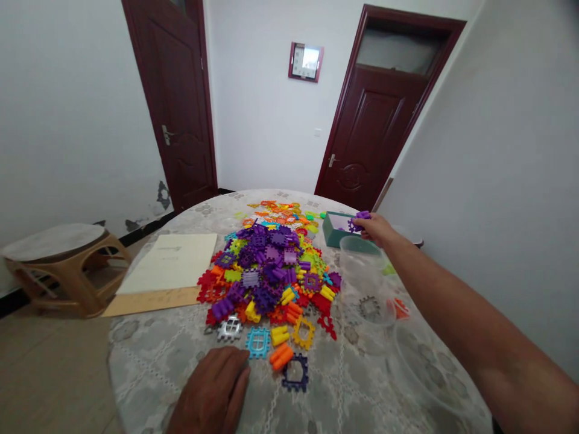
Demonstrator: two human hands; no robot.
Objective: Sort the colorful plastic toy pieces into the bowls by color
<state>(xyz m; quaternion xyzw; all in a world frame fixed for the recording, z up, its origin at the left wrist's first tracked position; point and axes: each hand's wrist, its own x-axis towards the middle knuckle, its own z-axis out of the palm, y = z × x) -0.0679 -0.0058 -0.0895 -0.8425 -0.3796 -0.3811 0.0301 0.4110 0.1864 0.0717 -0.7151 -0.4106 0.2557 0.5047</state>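
**Two hands at a table of plastic pieces**

The right hand reaches across the table, fingers pinched on purple pieces just over the open green box — the arm is stretched out because the box sits far off. The left hand lies flat and slack, holding nothing, beside a blue piece at the pile's near edge — seemingly propping the lean.

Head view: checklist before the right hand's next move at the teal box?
1. Grip of right hand on purple pieces: ok.
2. Those pieces over open teal box: ok.
3. Room left inside the box: cannot tell.
4. Empty left hand resting on table, clear of block pile: ok.
5. Gap between forearm and clear tub below it: cannot tell.
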